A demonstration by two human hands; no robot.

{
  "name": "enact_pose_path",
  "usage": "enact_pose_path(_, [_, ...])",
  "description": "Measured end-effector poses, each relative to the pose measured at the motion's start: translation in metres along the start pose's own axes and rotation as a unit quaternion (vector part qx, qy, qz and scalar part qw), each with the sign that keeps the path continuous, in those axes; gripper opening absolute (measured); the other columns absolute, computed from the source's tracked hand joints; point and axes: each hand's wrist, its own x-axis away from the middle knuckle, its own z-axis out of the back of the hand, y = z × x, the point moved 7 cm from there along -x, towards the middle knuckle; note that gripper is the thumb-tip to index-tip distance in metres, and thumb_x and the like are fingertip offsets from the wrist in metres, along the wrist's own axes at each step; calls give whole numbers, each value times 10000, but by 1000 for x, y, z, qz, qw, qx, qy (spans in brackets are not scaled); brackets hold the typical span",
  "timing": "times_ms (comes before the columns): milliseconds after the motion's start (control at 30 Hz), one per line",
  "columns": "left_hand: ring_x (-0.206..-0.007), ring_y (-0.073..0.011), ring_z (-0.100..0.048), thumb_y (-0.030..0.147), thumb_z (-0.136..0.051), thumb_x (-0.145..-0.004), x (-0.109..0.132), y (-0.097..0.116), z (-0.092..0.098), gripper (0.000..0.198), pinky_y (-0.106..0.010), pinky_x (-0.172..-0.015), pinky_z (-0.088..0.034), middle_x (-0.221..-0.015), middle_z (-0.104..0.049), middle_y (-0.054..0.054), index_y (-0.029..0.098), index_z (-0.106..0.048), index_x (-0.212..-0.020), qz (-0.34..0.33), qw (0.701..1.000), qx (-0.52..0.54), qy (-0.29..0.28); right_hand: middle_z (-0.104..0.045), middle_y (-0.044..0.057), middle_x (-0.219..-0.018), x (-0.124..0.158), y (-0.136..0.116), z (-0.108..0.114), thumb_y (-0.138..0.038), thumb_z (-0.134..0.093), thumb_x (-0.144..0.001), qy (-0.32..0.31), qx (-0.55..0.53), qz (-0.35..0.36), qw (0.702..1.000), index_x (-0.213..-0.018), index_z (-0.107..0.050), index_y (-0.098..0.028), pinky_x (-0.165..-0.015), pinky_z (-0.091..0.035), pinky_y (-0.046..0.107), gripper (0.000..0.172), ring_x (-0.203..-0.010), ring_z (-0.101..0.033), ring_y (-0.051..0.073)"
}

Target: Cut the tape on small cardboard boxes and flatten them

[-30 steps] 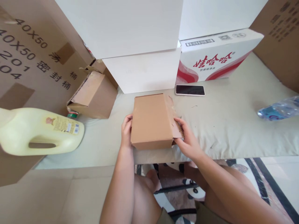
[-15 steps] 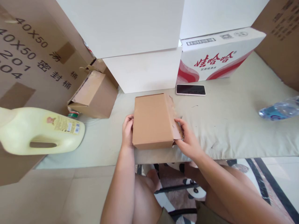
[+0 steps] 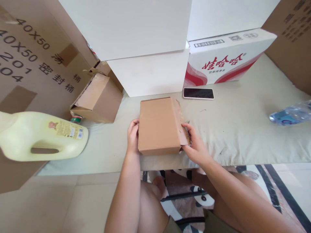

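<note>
Compared with half a second ago, almost nothing differs: your cardboard box [image 3: 155, 126] and both hands keep the same places. Your left hand [image 3: 132, 134] is closed against the box's left side, while your right hand [image 3: 195, 145] grips the ragged flap [image 3: 184, 135] on its right side, so you have the box held between them. The box is at the middle of the cloth-covered surface [image 3: 243, 123], its near side close to the front edge. Behind it you have little room before the white carton [image 3: 155, 77], with the phone [image 3: 198, 93] beyond its far right corner. Your widest open stretch runs right, towards the bottle [image 3: 289, 114]; leftward, a smaller gap separates your left hand from the jug [image 3: 70, 136].
</note>
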Motion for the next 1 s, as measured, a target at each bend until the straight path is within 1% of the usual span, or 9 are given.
enact_pose_path(233, [-603,-124,-534,374,-666,-641,0,-1,1,239,-244,-562,-423,-716,-592,13,209,-614,-805,3,1000,5,11,-674,109,-1039,0,1,-1,-218,-564,-770,-2,4,-2,1000,-1326,-450,-205,-666,-573,382,568,-826,-667,235])
enact_pose_path(333, [-607,-129,-544,374,-662,-657,-1,-1,1,231,-252,-571,-432,-726,-595,13,212,-599,-809,1,1000,4,2,-679,98,-1029,0,2,-1,-209,-568,-769,-2,4,2,1000,-1321,-456,-213,-673,-572,378,563,-813,-666,227])
enact_pose_path(500, [-598,-128,-537,370,-666,-649,-2,-3,2,234,-251,-570,-428,-716,-589,20,219,-582,-808,9,1000,6,7,-681,110,-1079,1,3,0,-211,-571,-769,9,21,6,1000,-1326,-465,-209,-719,-578,399,567,-844,-667,235])
enact_pose_path(667, [-599,-133,-538,363,-670,-645,-1,-3,1,216,-248,-557,-428,-708,-604,11,220,-606,-793,14,1000,12,12,-681,116,-1079,1,5,-1,-222,-572,-760,-1,24,-1,1000,-1336,-455,-203,-740,-582,417,588,-854,-667,246])
enact_pose_path(833, [-601,-128,-550,349,-663,-656,1,-2,-1,204,-244,-560,-436,-722,-609,12,213,-599,-794,11,1000,19,13,-671,123,-1137,1,8,-1,-212,-572,-752,1,25,-2,1000,-1344,-459,-212,-821,-580,449,603,-948,-670,270])
enact_pose_path(1000, [-587,-133,-547,344,-652,-688,1,-4,0,184,-252,-550,-430,-703,-604,15,219,-597,-811,12,1000,17,7,-668,127,-1154,1,9,-1,-218,-568,-754,-1,39,0,999,-1358,-450,-213,-901,-558,489,616,-1021,-662,291])
